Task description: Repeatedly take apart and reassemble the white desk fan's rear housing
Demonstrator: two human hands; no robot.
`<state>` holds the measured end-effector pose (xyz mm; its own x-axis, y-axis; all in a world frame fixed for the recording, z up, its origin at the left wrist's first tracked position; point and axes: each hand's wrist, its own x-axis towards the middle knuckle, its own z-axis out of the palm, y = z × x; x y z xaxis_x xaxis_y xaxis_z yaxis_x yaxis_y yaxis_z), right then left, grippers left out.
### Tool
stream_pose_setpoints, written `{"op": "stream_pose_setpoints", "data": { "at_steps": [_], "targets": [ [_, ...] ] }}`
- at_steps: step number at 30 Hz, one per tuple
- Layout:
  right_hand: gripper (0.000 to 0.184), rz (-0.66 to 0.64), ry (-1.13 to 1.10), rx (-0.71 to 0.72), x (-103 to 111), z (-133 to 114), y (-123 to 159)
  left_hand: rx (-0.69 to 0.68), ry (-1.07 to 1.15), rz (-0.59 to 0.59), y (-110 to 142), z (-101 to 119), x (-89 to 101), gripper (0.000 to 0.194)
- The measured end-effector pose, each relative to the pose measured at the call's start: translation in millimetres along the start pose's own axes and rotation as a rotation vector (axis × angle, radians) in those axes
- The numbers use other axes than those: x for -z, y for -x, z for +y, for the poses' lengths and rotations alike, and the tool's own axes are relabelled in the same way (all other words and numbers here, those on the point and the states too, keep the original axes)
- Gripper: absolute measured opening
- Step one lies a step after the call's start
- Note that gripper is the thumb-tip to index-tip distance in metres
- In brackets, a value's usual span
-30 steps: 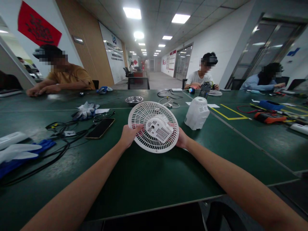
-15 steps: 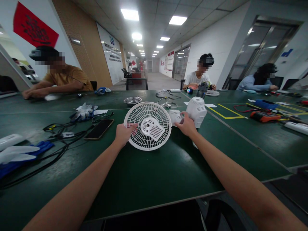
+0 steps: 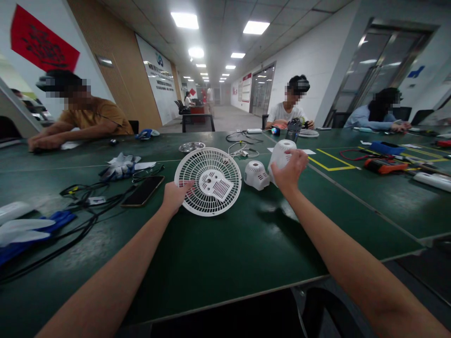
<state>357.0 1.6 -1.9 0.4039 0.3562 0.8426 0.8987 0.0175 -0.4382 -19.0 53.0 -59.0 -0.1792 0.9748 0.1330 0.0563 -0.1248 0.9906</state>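
Note:
My left hand (image 3: 175, 196) grips the left rim of a round white fan grille (image 3: 192, 199), its thumb across the slats. The grille is tilted towards me, with a vented plate at its centre. To its right, a small white vented motor cover (image 3: 256, 175) sits on the table, apart from both hands. Beyond that, my right hand (image 3: 291, 172) is closed around the side of a larger white fan housing (image 3: 281, 155). Part of this housing is hidden behind the fingers.
On the green table (image 3: 211, 263) lie a phone (image 3: 143, 191), black cables (image 3: 93, 211) and gloves (image 3: 120, 166) at the left. A metal bowl (image 3: 191, 147) stands behind the grille. An orange multimeter (image 3: 384, 166) lies at the right. Several people sit around the table.
My right hand has left the small motor cover and moved right onto the larger housing. The grille, still in my left hand, appears slightly further left as the view has shifted.

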Motion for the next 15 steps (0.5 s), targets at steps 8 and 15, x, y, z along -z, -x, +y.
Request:
{"op": "stream_pose_setpoints", "data": {
  "at_steps": [8, 15],
  "targets": [
    [0.075, -0.272, -0.148, -0.642, -30, 56, 7, -0.016, -0.018, -0.015, -1, -2, 2.3, 0.030],
    [0.066, -0.192, -0.117, -0.580, -35, 60, 9, -0.008, -0.007, -0.021, 2, 3, 1.0, 0.026]
  ]
}}
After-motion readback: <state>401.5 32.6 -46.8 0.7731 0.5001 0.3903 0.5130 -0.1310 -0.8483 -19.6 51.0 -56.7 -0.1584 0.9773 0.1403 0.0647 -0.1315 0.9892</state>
